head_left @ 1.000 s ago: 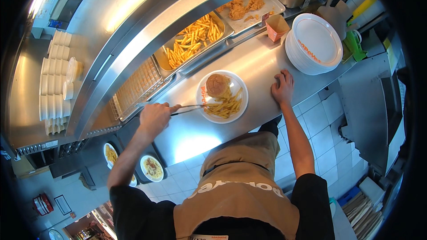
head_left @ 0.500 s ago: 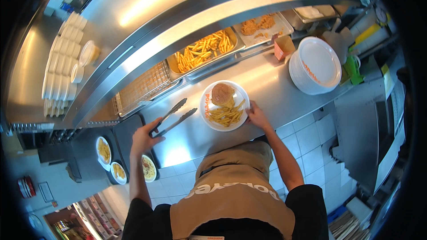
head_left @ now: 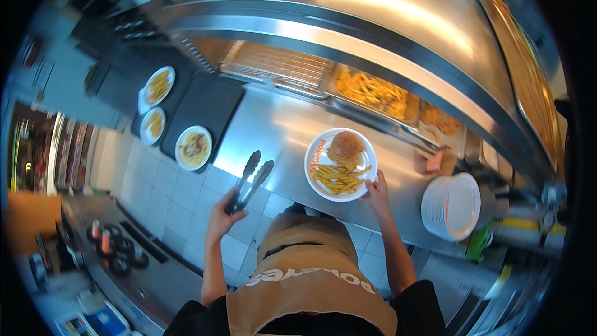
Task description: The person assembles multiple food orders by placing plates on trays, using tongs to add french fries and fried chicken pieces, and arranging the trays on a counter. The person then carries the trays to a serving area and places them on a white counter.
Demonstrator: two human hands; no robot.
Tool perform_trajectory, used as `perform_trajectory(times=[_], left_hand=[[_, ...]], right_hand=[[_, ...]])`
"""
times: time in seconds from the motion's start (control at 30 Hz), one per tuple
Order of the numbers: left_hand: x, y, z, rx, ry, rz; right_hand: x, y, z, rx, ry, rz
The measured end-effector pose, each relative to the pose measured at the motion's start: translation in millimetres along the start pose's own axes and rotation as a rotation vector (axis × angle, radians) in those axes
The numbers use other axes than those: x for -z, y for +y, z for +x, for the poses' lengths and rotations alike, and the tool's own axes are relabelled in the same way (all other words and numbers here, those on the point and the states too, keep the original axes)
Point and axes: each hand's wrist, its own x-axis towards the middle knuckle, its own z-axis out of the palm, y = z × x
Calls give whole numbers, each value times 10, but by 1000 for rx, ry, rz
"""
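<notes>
My left hand (head_left: 222, 219) is closed round the handle end of black-tipped tongs (head_left: 262, 176), whose arms stand apart with nothing between them. They point away from me, near the counter's front edge. On the right, my right hand (head_left: 377, 193) grips the rim of a round white plate (head_left: 368, 154). The plate carries a burger bun (head_left: 346, 145) on its far side and a heap of fries (head_left: 337, 180) on its near side. I cannot tell whether the plate rests on the counter or is slightly raised.
Dark trays (head_left: 205, 102) at left stand by a plate of pale food (head_left: 193, 148) and two plates with fries. A fries pan (head_left: 371, 94), wire rack (head_left: 273, 65) and fried pieces (head_left: 440, 119) lie beneath the steel shelf (head_left: 385, 56). Stacked plates (head_left: 461, 206) stand right.
My view and body have turned left, bringing the dark trays closer to the middle. The tongs have swung back from above the counter toward its front edge. Both grips are the same.
</notes>
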Motion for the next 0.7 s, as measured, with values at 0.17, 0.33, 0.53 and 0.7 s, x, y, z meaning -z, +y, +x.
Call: perform_trajectory(times=[0.17, 0.33, 0.53, 0.7], left_hand=[[-46, -355, -586, 186, 236, -241], [178, -776, -753, 176, 401, -260], [961, -1125, -692, 182, 453, -308], [1825, -1255, -682, 153, 550, -396]], right_hand=[[-452, -703, 140, 62, -166, -42], [-1471, -1031, 608, 87, -356, 19], [-3160, -898, 1573, 74, -429, 29], [-4434, -653, 2341, 89, -497, -26]])
